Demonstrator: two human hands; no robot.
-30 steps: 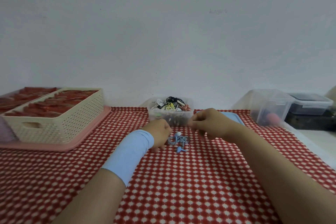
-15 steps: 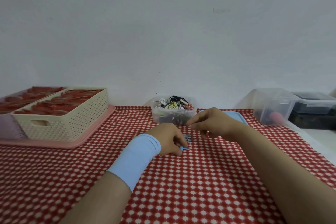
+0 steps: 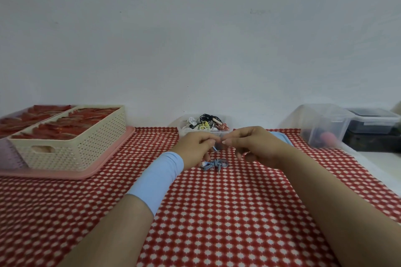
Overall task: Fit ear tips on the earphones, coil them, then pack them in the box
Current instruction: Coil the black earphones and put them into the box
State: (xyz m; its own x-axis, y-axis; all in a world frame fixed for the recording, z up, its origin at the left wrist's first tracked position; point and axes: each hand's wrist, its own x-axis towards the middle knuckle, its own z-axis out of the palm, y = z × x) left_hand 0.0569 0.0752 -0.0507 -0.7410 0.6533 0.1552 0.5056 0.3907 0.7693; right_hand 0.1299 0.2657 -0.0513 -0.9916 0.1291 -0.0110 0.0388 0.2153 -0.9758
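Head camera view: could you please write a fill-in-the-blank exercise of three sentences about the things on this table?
1. The bundled thin earphone cable on the red-and-white patterned tablecloth is light ____.
2. The cream perforated plastic basket stands on a flat plastic tray coloured ____.
3. The light blue cloth band sits on the ____ wrist.
Missing words: blue; pink; left.

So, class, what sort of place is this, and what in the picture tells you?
Probably a small hand-packing workbench, perhaps in a home: a clear tub of tangled earphones, a cream basket of red items on a pink tray, and blue earphones on the checked cloth.
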